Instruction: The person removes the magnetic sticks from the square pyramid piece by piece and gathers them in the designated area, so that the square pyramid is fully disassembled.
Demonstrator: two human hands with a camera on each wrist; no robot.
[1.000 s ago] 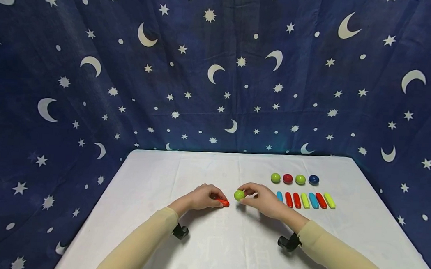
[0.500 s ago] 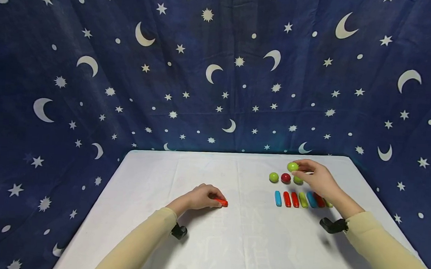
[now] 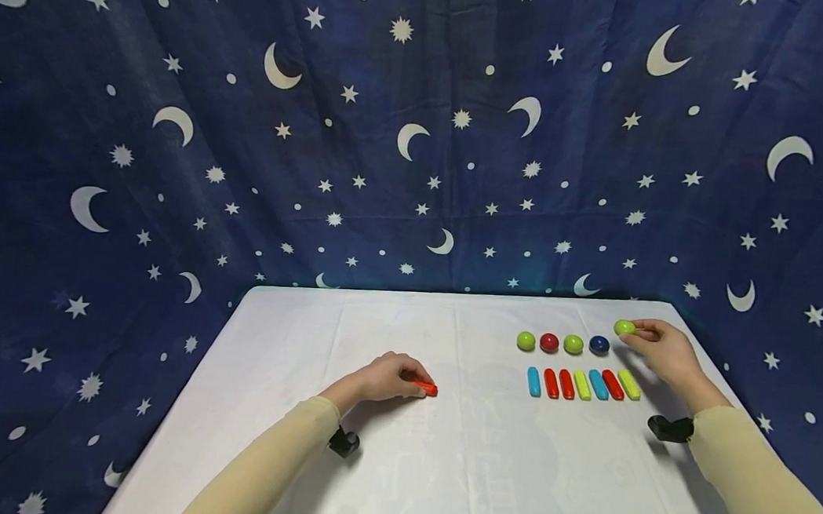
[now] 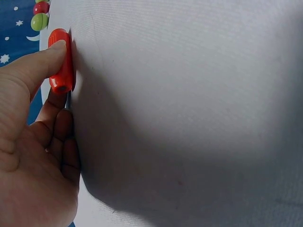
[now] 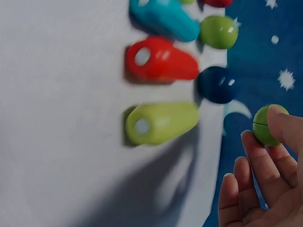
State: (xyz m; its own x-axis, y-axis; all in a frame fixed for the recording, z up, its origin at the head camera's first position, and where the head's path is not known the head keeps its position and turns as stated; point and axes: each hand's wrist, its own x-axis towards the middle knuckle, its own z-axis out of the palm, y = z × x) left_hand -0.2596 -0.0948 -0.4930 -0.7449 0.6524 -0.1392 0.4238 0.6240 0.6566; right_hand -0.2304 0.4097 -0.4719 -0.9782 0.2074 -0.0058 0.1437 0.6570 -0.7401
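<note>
My left hand [image 3: 384,377] pinches a short red rounded stick [image 4: 66,71] low at the middle of the table, thumb on its near side in the left wrist view. Over the far right part, my right hand [image 3: 670,358] holds a glossy green ball [image 5: 262,126] between thumb and fingers. That ball is just right of a dark blue ball [image 3: 599,345], which ends a row with a green ball [image 3: 573,344], a red ball [image 3: 549,342] and another green ball [image 3: 526,341]. A shadow falls below the right hand in the right wrist view.
In front of the balls lies a row of several coloured sticks, among them a blue stick [image 3: 534,382], a red stick [image 3: 613,384] and a yellow stick [image 3: 629,384]. The white-covered table [image 3: 351,324] meets a dark blue curtain [image 3: 358,206] at the back.
My right hand has carried the green ball from the table's middle, over the row of balls, to the right of the dark blue one. The left hand stays on the red stick.
</note>
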